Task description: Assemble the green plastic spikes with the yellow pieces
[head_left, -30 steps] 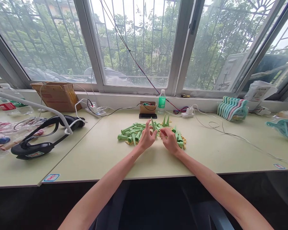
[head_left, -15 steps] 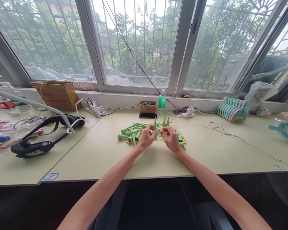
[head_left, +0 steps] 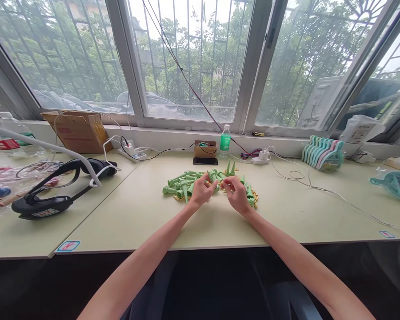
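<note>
My left hand (head_left: pixel 202 191) grips a pointed green plastic cone (head_left: pixel 211 176), tilted with its tip to the upper left. Close by on the right, my right hand (head_left: pixel 237 194) has thumb and forefinger pinched together near the cone's wide end; whatever sits between them is too small to make out. A heap of green cone pieces (head_left: pixel 174 182) lies around and left of my left hand. Two cones (head_left: pixel 230 168) stand upright just beyond my right hand. More green cones (head_left: pixel 250 194) and small yellow pieces (head_left: pixel 256 198) lie to its right, partly hidden by it.
Behind the pile are a black phone (head_left: pixel 205 161), a small cardboard box (head_left: pixel 206 150) and a green-labelled bottle (head_left: pixel 225 141). A black headset (head_left: pixel 46 202) lies at left. White cables (head_left: pixel 340 200) and several small hangers (head_left: pixel 322 152) are on the right.
The green cone in my left hand has tipped from upright to leaning left. My right hand has shifted very slightly, and the view has moved a little.
</note>
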### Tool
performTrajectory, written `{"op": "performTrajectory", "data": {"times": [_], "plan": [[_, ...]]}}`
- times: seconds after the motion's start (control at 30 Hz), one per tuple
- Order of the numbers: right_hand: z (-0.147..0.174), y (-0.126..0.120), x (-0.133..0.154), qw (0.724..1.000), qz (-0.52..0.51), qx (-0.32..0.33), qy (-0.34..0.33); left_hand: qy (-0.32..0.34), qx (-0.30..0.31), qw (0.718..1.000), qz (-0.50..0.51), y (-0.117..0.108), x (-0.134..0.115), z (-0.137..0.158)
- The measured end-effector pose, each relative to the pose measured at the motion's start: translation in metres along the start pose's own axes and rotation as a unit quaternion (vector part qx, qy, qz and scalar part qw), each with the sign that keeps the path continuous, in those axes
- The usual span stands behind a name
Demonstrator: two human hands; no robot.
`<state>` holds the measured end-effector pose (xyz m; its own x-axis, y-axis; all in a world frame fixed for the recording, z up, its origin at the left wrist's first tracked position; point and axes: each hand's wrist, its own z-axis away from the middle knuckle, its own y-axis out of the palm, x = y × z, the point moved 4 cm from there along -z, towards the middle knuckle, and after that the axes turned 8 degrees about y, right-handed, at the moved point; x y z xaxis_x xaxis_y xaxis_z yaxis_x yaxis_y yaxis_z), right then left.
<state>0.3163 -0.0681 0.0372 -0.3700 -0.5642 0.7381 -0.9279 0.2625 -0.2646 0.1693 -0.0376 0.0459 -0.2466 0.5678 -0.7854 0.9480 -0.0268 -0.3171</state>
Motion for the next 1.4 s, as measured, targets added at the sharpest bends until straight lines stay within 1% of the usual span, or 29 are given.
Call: {"op": "performTrajectory", "data": {"times": [0.2,0.53,0.7,0.87,1.0,1.17,1.4], "plan": [[0.001,0.001,0.001,1.000,-0.010,0.012,-0.004,0.012,-0.010,1.000,0.009,-0.001,-0.003,0.000],[0.002,0.005,-0.002,0.999,-0.003,0.046,-0.014,0.054,-0.019,0.997,-0.051,-0.001,-0.001,-0.001],[0.003,0.007,-0.004,0.998,-0.013,0.065,-0.016,0.053,-0.025,0.996,-0.064,-0.002,0.002,-0.001],[0.003,0.009,-0.006,0.997,-0.025,0.077,-0.017,0.051,-0.023,0.997,-0.046,-0.001,0.003,0.000],[0.003,0.009,-0.008,0.997,-0.025,0.076,-0.008,0.047,-0.020,0.998,-0.044,0.000,0.005,0.000],[0.002,0.009,-0.012,0.998,-0.016,0.053,0.017,0.057,-0.017,0.997,-0.045,0.000,0.004,0.000],[0.001,0.009,-0.014,0.997,-0.010,0.060,0.037,0.094,0.003,0.994,-0.058,0.003,0.003,0.001]]}}
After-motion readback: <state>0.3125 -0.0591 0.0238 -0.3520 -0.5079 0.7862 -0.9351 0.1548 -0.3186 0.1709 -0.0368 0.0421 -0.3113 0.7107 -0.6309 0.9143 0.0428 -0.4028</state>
